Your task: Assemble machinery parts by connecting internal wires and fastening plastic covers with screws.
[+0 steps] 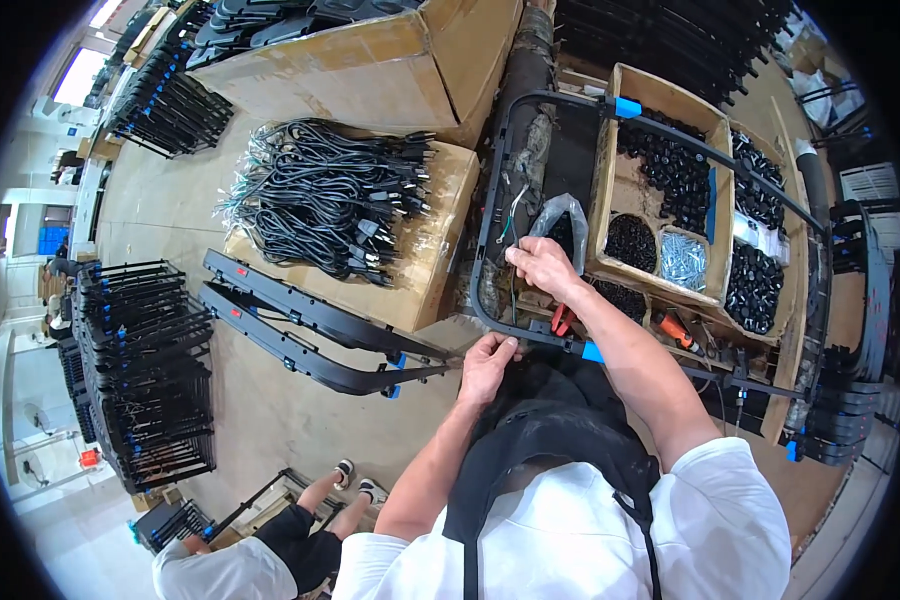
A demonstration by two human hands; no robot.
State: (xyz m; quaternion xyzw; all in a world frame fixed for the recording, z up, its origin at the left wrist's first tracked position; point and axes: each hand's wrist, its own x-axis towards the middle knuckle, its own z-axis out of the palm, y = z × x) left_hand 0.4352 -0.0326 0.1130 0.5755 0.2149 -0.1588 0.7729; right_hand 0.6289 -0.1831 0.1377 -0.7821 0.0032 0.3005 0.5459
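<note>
A black rounded tube frame (494,200) with blue end pieces lies across the bench in front of me. Between thumb and fingers, my right hand (548,268) pinches a thin black power cord (514,305) inside the frame's left side. Bare green and white wire ends (511,218) stick up just beyond that hand. My left hand (485,368) is closed at the frame's near left corner, its fingertips curled against the tube; whatever lies under them is hidden. A clear plastic bag (562,215) stands just past my right hand. Red-handled pliers (562,320) lie below my right wrist.
Right of centre, a divided wooden box (610,170) holds black caps and silver screws (683,260). An orange-handled tool (676,328) lies nearby. Bundled power cords (320,200) cover a cardboard box (440,215) at left. Two curved black rails (315,345) project beneath them. Another person (235,570) works lower left.
</note>
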